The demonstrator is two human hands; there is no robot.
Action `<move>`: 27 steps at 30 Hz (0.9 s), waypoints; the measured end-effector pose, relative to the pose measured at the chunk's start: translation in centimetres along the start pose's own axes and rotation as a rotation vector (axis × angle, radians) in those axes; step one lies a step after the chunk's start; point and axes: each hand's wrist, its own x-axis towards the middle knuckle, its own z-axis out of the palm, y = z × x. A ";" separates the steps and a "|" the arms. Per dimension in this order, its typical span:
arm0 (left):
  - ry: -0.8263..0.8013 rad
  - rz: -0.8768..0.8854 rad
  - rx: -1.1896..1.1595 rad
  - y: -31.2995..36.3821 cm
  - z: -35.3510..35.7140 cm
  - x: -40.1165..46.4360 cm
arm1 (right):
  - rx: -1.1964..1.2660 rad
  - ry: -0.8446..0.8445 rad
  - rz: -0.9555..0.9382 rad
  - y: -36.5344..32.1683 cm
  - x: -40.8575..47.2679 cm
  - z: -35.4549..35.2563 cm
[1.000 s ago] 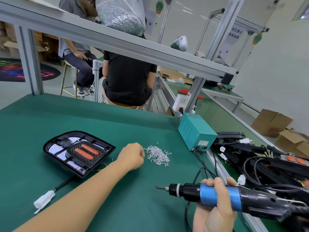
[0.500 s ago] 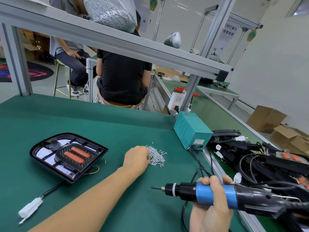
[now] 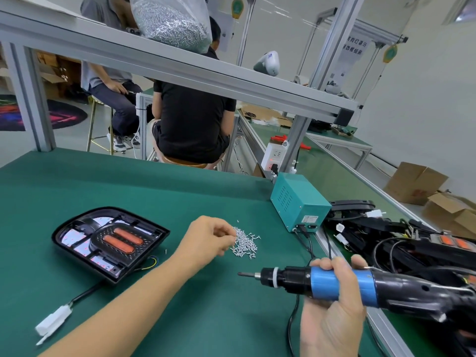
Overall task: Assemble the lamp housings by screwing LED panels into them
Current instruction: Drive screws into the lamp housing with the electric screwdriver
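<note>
A black lamp housing (image 3: 77,229) lies on the green table (image 3: 154,191) at the left, with an LED panel (image 3: 117,240) showing two orange strips set in it. Its cable ends in a white connector (image 3: 52,322) near the front edge. A small pile of silver screws (image 3: 246,243) lies mid-table. My left hand (image 3: 206,239) is at the pile's left edge, fingertips curled into the screws. My right hand (image 3: 332,305) grips a blue and black electric screwdriver (image 3: 334,282), held level with its bit pointing left.
A teal power box (image 3: 298,200) stands behind the screws, cables running to the screwdriver. Several black housings with wires (image 3: 401,240) are heaped at the right. A bag of screws (image 3: 172,21) sits on the overhead shelf. Two people sit beyond the table. Cardboard boxes (image 3: 414,181) stand far right.
My left hand has moved right from beside the housing to the screw pile, its fingers now reaching into the screws. The screwdriver has stayed in my right hand, roughly where it was.
</note>
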 end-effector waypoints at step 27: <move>0.077 0.000 -0.437 0.4 -15.1 -6.5 | 0.259 -0.344 0.265 5.9 -3.2 13.9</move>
